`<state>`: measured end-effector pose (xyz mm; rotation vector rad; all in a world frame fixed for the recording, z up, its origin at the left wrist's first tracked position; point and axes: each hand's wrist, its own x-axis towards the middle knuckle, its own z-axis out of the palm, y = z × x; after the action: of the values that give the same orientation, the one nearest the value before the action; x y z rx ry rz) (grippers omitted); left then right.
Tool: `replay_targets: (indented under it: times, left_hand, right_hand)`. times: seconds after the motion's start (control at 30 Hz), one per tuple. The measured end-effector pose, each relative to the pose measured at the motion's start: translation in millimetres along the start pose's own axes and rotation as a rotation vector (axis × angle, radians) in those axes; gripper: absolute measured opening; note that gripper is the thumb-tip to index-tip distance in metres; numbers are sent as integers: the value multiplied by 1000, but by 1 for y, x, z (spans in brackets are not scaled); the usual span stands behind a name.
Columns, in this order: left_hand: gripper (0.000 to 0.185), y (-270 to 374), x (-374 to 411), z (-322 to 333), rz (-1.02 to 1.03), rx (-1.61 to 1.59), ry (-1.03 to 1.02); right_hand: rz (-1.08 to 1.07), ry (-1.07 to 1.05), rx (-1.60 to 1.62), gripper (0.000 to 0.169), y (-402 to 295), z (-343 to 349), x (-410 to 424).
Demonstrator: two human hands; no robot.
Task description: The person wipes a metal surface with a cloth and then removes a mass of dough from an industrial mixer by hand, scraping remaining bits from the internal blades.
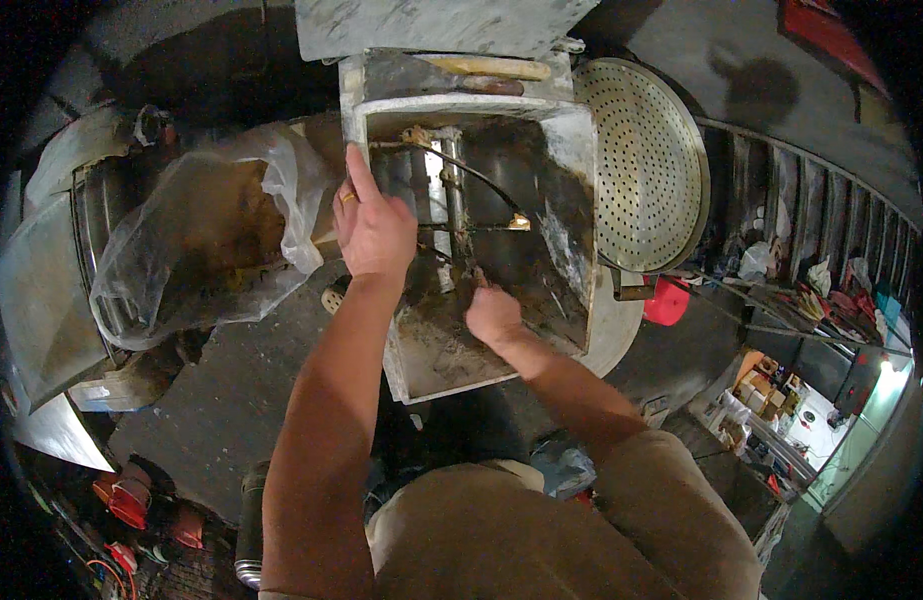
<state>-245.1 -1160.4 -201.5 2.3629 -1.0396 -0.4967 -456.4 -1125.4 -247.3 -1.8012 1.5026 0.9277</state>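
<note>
An open, worn metal box (499, 386) stands before me, its inside stained brown. My left hand (375, 232), with a ring on one finger, holds the box's left rim, the index finger lying along the edge. Inside the box is my right hand (495, 311), fingers curled near a dark, rough thing whose kind I cannot tell. Just beyond these fingers runs an upright metal pipe (455, 199). A thin curved rod or cable (484, 178) and a straight thin rod (484, 228) cross the cavity. Two tool handles (506, 69) lie on the ledge behind the box.
A round perforated metal tray (641, 165) stands at the box's right, above a red container (665, 300). Clear plastic sheeting (296, 217) drapes over something brown on the left. A metal railing (806, 176) and a cluttered bench (776, 412) are farther right.
</note>
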Motion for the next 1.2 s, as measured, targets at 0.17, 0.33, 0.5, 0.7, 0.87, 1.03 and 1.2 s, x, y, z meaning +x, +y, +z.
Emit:
replay_targets:
  times: [0.17, 0.33, 0.5, 0.7, 0.87, 1.03, 1.2]
  left_hand:
    - [76, 5, 1, 2, -14, 13, -28]
    - [76, -2, 5, 8, 34, 12, 41]
    - [77, -1, 2, 1, 31, 28, 27]
    - [77, 0, 2, 3, 18, -4, 1]
    - [76, -8, 0, 4, 5, 17, 22]
    - [75, -1, 0, 5, 16, -19, 28]
    - [75, -7, 1, 7, 4, -16, 39]
  right_hand:
    - [263, 306, 1045, 47, -23, 61, 32]
    - [111, 304, 871, 36, -12, 41, 21]
    - [-1, 462, 613, 41, 57, -38, 4]
    - [-31, 516, 427, 40, 73, -57, -17]
    - [-116, 23, -142, 33, 47, -69, -58]
    - [-187, -196, -324, 27, 41, -53, -25]
    - [-345, -403, -726, 22, 53, -84, 14]
